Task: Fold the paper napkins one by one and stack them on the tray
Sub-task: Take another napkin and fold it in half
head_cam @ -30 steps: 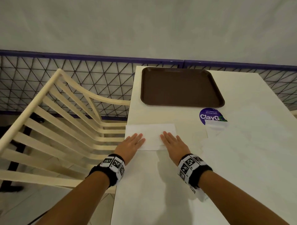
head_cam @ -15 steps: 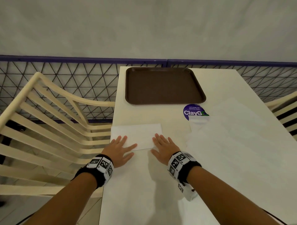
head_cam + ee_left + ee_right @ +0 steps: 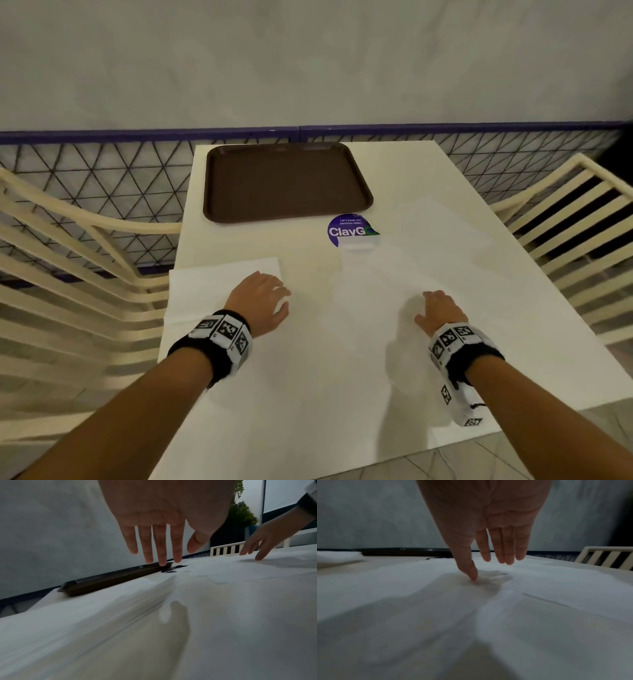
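Both hands have left the folded napkin (image 3: 219,291) at the table's (image 3: 308,394) left edge; the left hand (image 3: 262,305) hovers slack-fingered over its right end, the right hand (image 3: 440,313) thumbs the hard-to-see unfolded napkins (image 3: 428,260). These half cover a "ClayG" sticker (image 3: 349,231). The brown tray (image 3: 286,181) holds nothing.

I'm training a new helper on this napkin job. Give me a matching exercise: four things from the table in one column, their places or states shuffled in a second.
Things:
1. tray
2. folded napkin
3. round sticker
4. right hand

Places or states:
A. thumb touching the loose napkins
B. partly covered by a napkin
C. at the table's left edge
D. brown, holding nothing

Pairs: 1-D, 2-C, 3-B, 4-A
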Tool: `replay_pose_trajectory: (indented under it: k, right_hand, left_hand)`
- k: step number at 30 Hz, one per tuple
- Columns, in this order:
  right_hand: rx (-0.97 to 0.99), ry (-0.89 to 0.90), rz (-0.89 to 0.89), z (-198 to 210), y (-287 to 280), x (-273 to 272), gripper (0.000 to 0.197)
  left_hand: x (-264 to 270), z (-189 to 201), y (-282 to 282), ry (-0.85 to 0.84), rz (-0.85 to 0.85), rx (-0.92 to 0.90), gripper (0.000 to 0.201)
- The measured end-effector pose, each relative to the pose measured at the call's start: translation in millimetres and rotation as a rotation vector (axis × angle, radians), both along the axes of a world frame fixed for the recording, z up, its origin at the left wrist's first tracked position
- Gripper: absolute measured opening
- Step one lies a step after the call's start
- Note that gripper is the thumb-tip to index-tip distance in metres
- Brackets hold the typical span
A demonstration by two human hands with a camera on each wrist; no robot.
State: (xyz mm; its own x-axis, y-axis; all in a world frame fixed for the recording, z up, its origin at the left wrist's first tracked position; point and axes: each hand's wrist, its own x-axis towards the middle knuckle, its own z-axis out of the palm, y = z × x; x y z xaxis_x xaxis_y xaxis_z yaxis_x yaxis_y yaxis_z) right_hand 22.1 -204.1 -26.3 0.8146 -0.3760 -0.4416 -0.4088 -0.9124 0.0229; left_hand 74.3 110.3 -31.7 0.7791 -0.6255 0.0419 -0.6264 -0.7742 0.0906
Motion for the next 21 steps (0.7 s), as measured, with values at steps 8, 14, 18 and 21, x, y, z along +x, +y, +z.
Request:
replay_pose_trajectory:
  k: [8,14,18,21]
  right_hand:
    - [0.033,0.001,0.156,-8,-20,5,0.048]
    - [0.006,0.043,0.325,-13,-18,3,0.037]
    - [0.001,0.067,0.436,-4,-26,6,0.043]
    - [-0.004,0.12,0.488,0,-27,13,0.041]
  left_hand:
    - [-19,7,-72,0.108,-0.063,0.009,0.04]
    - [-28,2,-106,0.106,-0.058,0.046,0.039]
    - [-32,0,-124,0.076,-0.037,0.067,0.032]
    - [-36,-1,-136,0.069,0.011,0.035,0.036]
